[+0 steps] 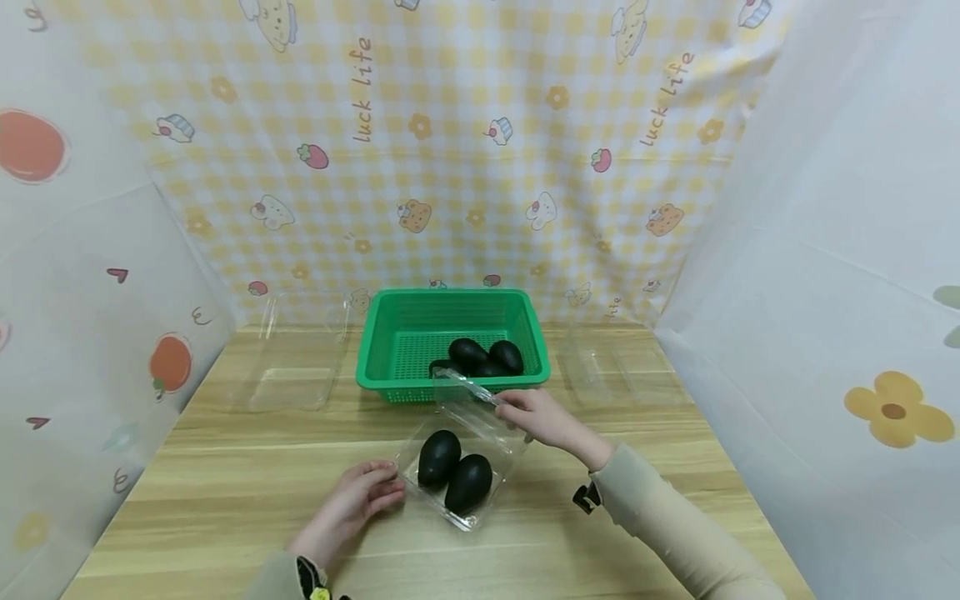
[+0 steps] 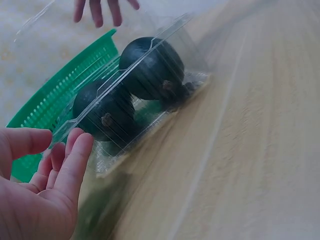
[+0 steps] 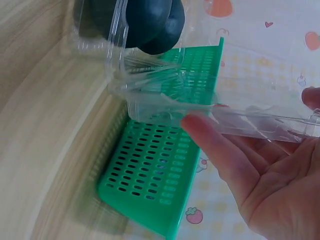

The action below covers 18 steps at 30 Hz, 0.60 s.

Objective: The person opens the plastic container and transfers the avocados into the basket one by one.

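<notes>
A clear plastic clamshell box (image 1: 504,468) stands on the table with its lid raised. Two dark avocados (image 1: 438,458) lie side by side in its base. My right hand (image 1: 542,417) holds the lid (image 3: 240,117) by its edge, thumb and fingers on either side of the thin plastic. At the box's left corner is my left hand (image 1: 363,498), its thumb and fingertips (image 2: 80,145) apart and close against the rim. Just behind the box, a green basket (image 1: 365,367) holds several more avocados (image 1: 468,352), partly hidden by its front wall and the lid.
Another clear plastic container (image 1: 292,387) sits at the back left of the wooden table (image 1: 187,492). More clear plastic packaging (image 1: 626,371) is at the back right. A patterned curtain (image 1: 450,167) hangs behind, with white sheets on both sides.
</notes>
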Motion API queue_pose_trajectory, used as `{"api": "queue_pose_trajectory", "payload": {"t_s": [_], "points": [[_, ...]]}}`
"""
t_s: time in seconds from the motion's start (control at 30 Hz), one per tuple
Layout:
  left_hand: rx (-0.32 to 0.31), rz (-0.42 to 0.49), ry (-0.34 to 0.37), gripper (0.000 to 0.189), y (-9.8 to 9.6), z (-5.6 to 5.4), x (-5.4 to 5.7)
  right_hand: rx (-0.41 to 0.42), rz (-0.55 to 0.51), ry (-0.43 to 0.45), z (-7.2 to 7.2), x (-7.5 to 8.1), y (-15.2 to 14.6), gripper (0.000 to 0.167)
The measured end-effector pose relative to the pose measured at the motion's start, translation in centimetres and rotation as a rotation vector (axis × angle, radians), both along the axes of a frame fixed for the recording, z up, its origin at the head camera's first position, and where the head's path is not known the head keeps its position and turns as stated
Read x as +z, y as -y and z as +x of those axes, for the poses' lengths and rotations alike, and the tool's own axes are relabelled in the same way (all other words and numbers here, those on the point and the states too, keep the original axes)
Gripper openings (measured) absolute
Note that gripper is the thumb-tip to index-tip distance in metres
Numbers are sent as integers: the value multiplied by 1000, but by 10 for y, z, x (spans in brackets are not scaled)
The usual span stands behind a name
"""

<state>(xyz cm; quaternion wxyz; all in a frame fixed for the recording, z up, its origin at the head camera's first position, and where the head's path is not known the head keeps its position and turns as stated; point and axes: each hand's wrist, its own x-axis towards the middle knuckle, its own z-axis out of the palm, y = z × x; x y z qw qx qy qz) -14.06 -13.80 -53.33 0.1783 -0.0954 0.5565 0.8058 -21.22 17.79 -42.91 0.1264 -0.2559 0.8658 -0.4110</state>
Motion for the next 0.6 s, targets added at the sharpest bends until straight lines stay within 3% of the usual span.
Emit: {"api": "queue_pose_trajectory", "payload": {"t_s": [0.17, 0.47, 0.6], "points": [[-11, 6, -20, 9, 8, -9, 0, -14, -41, 71, 3, -1, -2, 39], [-11, -19, -31, 8, 16, -25, 0, -16, -107, 107, 8, -3, -4, 43], [8, -45, -23, 7, 18, -32, 0, -38, -138, 120, 20, 5, -4, 43]]}}
